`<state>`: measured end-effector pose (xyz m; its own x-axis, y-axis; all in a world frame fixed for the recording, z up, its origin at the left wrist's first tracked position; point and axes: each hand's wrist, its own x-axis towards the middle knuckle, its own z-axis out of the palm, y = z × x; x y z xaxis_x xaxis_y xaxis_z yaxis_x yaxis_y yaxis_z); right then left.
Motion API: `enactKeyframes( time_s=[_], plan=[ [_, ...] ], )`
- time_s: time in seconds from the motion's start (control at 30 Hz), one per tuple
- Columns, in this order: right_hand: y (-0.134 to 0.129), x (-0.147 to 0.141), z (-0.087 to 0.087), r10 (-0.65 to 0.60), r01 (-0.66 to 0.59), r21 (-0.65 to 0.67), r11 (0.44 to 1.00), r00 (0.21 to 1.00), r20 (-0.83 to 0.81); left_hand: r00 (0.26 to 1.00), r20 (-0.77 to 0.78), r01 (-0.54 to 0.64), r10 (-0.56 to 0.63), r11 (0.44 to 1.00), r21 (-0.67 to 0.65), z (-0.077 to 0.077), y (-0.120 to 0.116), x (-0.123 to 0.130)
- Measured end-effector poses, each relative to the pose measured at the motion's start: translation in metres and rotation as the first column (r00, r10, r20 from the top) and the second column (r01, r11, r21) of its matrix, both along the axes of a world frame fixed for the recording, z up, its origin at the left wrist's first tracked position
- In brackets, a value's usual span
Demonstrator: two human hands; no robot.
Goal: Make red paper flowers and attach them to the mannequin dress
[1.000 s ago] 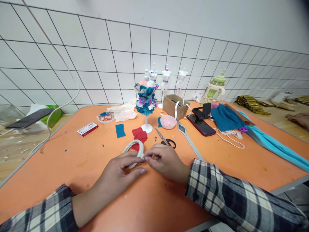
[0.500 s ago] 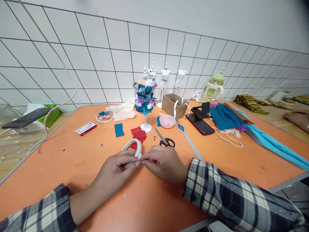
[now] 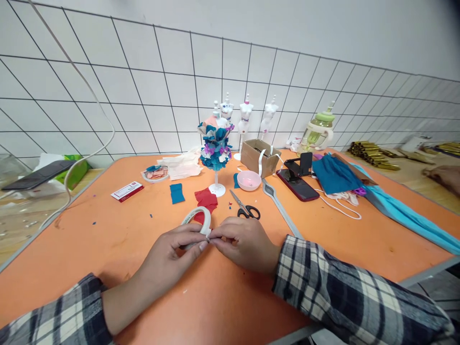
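Note:
A roll of white tape (image 3: pixel 206 219) is gripped in my left hand (image 3: pixel 176 251), its ring tilted up above the table. My right hand (image 3: pixel 244 243) pinches at the roll's near right side, where a short white end shows, and its fingertips meet those of my left hand. What exactly the right fingertips hold is too small to see well. Just beyond the roll lies a piece of red crepe paper (image 3: pixel 206 197). Black-handled scissors (image 3: pixel 246 206) rest past my right hand. A small dress form (image 3: pixel 215 143) covered in blue and purple paper petals stands behind.
A pink bowl (image 3: pixel 249 181), a cardboard box (image 3: pixel 259 157) and a phone (image 3: pixel 299 186) are right of centre. Blue paper (image 3: pixel 177 193) and a red-white box (image 3: pixel 127 191) lie left. White dress forms (image 3: pixel 246 115) and a bottle (image 3: pixel 318 129) stand at the back.
Almost nothing differs. Both hands keep their place at the tape roll, with only a very slight shift of the left hand and its thumb.

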<state>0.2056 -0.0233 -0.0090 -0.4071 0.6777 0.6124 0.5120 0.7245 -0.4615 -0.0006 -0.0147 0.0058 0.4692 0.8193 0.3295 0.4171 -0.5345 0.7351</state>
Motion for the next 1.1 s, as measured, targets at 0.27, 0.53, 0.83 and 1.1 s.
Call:
enactKeyframes(
  time_s=[0.27,0.53,0.83,1.1],
  plan=[
    [-0.0043,-0.0017,0.0022,-0.02,0.013,0.103,0.995,0.997,0.071,0.999,0.018,-0.041,0.042,0.998,-0.043,-0.0011,-0.0005,-0.0004],
    [-0.0065,0.0001,0.0024,-0.065,0.039,0.154,0.987,0.984,0.169,1.0,-0.012,0.009,-0.009,1.0,-0.02,0.0049,-0.0021,-0.0001],
    [-0.0065,-0.0011,0.0012,-0.055,0.038,0.143,0.989,0.991,0.119,0.999,-0.03,-0.014,0.015,1.0,0.019,0.0032,-0.0016,0.0022],
    [-0.0069,-0.0041,0.0007,-0.07,0.068,0.054,0.996,0.997,0.041,0.999,-0.044,-0.017,0.018,0.999,0.041,0.0028,-0.0013,0.0037]
  ],
)
